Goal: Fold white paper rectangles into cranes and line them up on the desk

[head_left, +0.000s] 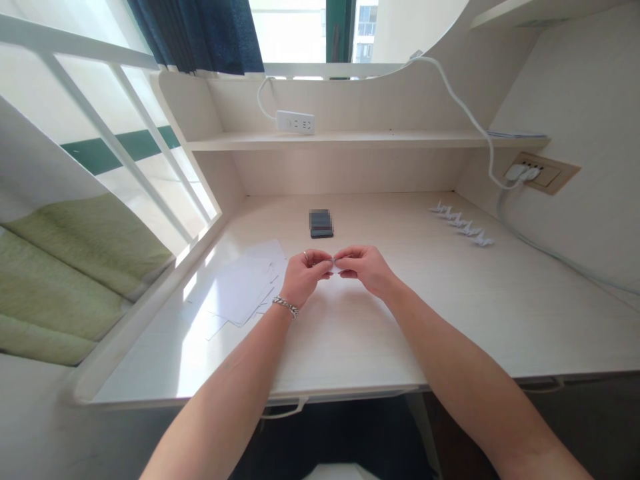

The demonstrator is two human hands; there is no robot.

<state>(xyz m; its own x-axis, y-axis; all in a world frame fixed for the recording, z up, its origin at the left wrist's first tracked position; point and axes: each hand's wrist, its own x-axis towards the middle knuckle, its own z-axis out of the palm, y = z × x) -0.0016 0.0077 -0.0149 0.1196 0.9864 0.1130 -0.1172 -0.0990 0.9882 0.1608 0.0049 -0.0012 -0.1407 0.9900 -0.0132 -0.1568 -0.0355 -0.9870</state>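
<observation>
Above the desk's (450, 313) middle, left hand (304, 277) and right hand (364, 268) pinch a small white paper piece (333, 263) between closed fingertips, seemingly mid-crease. The fold calls for firm, even pressure. Loose sheets (240, 287) lie near the left edge.

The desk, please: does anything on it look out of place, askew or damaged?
Only the white sheets at the left look untidy: they overlap in a skewed fan. The phone lies straight, the folded paper figures stand in a row, and the left hand and right hand pinch a small paper piece. Nothing spilled or damaged.
</observation>
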